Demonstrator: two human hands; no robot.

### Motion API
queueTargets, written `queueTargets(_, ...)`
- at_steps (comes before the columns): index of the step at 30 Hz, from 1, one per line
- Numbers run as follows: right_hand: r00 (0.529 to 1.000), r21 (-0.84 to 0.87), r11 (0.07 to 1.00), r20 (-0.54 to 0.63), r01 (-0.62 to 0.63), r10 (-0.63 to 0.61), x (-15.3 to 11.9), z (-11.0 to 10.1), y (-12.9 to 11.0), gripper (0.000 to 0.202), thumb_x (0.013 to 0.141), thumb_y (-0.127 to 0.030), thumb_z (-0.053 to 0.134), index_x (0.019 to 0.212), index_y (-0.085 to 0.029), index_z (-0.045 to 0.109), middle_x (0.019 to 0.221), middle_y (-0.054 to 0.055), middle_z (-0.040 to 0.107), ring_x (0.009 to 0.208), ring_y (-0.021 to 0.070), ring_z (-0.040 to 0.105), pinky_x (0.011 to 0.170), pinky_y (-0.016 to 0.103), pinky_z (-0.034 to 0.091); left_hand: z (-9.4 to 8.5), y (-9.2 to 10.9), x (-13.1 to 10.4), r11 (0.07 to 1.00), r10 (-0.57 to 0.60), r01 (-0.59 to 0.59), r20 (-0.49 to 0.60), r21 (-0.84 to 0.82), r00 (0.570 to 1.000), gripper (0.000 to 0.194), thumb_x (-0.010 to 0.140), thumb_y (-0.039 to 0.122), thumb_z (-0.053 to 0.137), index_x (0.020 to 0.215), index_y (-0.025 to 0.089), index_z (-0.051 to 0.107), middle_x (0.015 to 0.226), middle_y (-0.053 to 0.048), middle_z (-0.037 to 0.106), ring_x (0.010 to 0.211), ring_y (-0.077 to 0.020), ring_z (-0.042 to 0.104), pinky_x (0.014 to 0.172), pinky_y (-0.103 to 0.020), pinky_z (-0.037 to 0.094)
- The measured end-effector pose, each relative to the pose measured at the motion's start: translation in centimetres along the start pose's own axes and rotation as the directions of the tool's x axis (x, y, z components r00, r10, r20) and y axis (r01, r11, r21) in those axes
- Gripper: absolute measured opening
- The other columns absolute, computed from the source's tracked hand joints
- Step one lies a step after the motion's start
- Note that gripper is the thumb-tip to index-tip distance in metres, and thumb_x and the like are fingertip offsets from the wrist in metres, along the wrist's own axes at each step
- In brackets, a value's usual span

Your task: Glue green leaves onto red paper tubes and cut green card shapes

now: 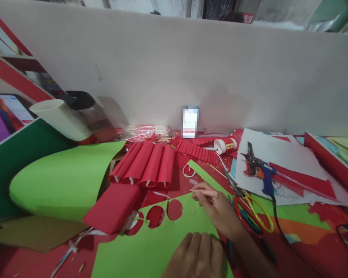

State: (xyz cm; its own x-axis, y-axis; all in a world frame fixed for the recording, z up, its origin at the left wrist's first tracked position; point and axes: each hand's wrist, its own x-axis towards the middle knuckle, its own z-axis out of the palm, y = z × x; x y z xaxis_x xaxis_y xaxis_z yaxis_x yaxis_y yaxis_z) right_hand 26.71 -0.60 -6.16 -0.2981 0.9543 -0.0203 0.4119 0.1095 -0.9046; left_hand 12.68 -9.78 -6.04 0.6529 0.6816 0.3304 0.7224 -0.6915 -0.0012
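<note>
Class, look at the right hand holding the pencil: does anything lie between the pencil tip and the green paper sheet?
Nothing visible does. The right hand holds the pencil with its tip at the edge of the green paper sheet; the scissors lie off to the right.

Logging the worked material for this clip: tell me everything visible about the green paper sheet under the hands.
The green paper sheet is bright lime, thin and matte, and lies flat on the red table. Three round holes are cut near its upper edge, showing red beneath; that edge is irregular. The left hand presses on its lower part, while the right hand rests at its upper right edge, pinching a thin pale stick. A red folded paper piece overlaps its left corner.
</note>
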Motion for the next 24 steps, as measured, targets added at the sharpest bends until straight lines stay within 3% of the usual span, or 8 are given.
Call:
queueTargets(6,1.0,-0.008,1.0,-0.01,0.018,-0.018,-0.2,0.0,-0.3,0.037,0.102,-0.048,0.047,0.094,-0.024,0.073,0.119,0.006,0.072,0.102,0.0212,0.068,0.084,0.029,0.054,-0.6,-0.8,0.1,1.0,0.002,-0.004,0.121,0.017,0.993,0.004,0.09,0.013,0.053,0.087,0.015,0.054,0.069,-0.002,0.057,0.062,-0.0183,0.058,0.056,-0.027,0.042)
queueTargets(9,1.0,0.002,1.0,-0.011,0.02,-0.02,-0.2,-0.1,-0.5,0.038,0.102,-0.048,0.046,0.095,-0.023,0.073,0.12,0.008,0.072,0.103,0.0216,0.068,0.085,0.03,0.054,-0.7,-0.9,0.0,0.999,-0.037,0.03,0.164,0.045,0.986,0.008,0.09,0.012,0.052,0.093,0.012,0.059,0.075,-0.005,0.063,0.067,-0.0193,0.061,0.06,-0.028,0.045)
queueTargets(11,1.0,0.01,1.0,-0.009,0.026,-0.026,-0.2,-0.1,-0.6,0.039,0.103,-0.048,0.046,0.094,-0.022,0.074,0.12,0.009,0.072,0.102,0.0216,0.069,0.084,0.03,0.055,-0.6,-0.9,0.1,0.996,-0.053,0.041,0.145,0.083,0.988,0.021,0.09,0.012,0.05,0.106,0.008,0.063,0.093,-0.012,0.069,0.083,-0.0227,0.065,0.072,-0.033,0.05)
queueTargets(15,1.0,0.043,0.999,-0.012,0.016,-0.016,-0.2,-0.1,-0.7,0.037,0.103,-0.047,0.046,0.1,-0.022,0.073,0.121,0.009,0.072,0.096,0.0202,0.071,0.083,0.031,0.056,0.4,-1.0,0.4,0.981,-0.125,0.118,0.037,0.152,0.992,0.037,0.092,0.017,0.048,0.123,0.005,0.063,0.125,-0.019,0.066,0.114,-0.0298,0.061,0.092,-0.041,0.049)
queueTargets(21,1.0,0.114,0.993,-0.007,-0.015,0.016,-0.1,-0.1,-0.7,0.036,0.101,-0.048,0.049,0.105,-0.02,0.072,0.118,0.009,0.072,0.097,0.0206,0.071,0.081,0.031,0.058,2.1,-1.3,0.6,0.975,-0.158,0.155,0.007,0.159,0.987,0.042,0.097,0.036,0.053,0.122,0.005,0.064,0.122,-0.018,0.068,0.11,-0.0324,0.062,0.088,-0.041,0.049)
queueTargets(24,1.0,0.173,0.985,0.016,-0.028,0.026,0.1,-0.4,-0.6,0.033,0.099,-0.047,0.053,0.105,-0.02,0.071,0.12,0.009,0.069,0.098,0.0205,0.071,0.081,0.03,0.058,2.4,-1.4,0.5,0.979,-0.155,0.153,0.004,0.135,0.988,0.048,0.096,0.045,0.056,0.125,0.007,0.063,0.13,-0.02,0.065,0.115,-0.0337,0.061,0.092,-0.042,0.047)
